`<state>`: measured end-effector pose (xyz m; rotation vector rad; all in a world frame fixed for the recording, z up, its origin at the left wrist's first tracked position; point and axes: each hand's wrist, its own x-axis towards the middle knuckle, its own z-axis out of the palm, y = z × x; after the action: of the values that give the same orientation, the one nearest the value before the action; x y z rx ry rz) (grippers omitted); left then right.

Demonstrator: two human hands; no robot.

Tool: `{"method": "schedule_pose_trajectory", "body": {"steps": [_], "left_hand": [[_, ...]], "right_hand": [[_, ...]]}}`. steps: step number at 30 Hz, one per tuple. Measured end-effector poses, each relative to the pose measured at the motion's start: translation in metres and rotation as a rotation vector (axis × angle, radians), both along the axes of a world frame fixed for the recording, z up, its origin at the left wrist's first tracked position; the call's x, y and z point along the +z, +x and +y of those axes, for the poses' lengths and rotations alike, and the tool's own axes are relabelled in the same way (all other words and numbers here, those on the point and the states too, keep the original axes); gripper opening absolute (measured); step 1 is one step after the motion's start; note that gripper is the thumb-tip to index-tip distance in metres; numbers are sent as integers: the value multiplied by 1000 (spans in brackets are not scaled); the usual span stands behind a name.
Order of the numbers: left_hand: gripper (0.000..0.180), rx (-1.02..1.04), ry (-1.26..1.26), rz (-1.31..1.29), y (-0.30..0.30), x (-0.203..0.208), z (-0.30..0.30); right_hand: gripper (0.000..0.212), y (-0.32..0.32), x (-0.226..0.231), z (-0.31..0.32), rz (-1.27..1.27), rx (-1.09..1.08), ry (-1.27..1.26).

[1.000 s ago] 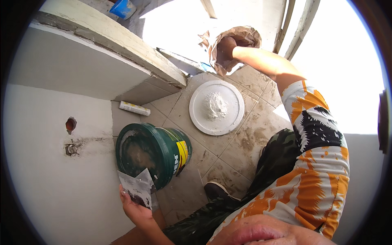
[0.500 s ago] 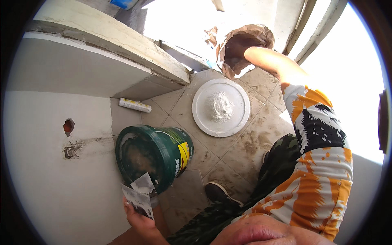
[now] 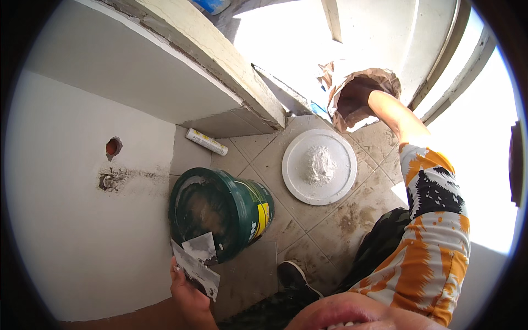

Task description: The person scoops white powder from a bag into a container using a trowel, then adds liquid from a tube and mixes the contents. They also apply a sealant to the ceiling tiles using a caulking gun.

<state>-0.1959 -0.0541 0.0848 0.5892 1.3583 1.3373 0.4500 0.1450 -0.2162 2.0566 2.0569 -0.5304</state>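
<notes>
My left hand (image 3: 190, 297) is closed around two metal putty knives with flat, smeared blades; the upper blade (image 3: 200, 248) overlaps the lower blade (image 3: 197, 269). They are held over the near edge of a green bucket (image 3: 234, 214). My right forearm (image 3: 399, 115) reaches into the mouth of a crumpled brown paper bag (image 3: 342, 107), which hides the hand and whatever it touches. Just in front of the bag, a round white lid (image 3: 294, 184) lies on the floor with a heap of white powder (image 3: 320, 165) in its middle.
A white cartridge tube (image 3: 207, 142) lies by the wall behind the bucket. The white wall (image 3: 66, 209) at left has a round hole with an orange pipe (image 3: 113, 147). A ledge (image 3: 220, 66) juts out above. My shoe (image 3: 294, 276) stands on the dusty tiles.
The whole view has shifted, so the bucket, lid and bag appear lower and farther right. My right arm is still in the bag, and my left hand still holds the putty knives.
</notes>
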Motion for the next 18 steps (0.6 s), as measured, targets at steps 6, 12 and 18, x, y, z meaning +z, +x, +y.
{"method": "schedule_pose_trajectory", "body": {"steps": [6,12,18], "left_hand": [[37,-27,-16,-4,15,7,12],[40,-107,38,-39,20,-1,36],[36,-191,81,-79,16,-15,52]], "right_hand": [[12,-1,9,3,8,-6,36],[12,16,31,2,25,-32,166],[13,28,46,-22,13,20,310]]}}
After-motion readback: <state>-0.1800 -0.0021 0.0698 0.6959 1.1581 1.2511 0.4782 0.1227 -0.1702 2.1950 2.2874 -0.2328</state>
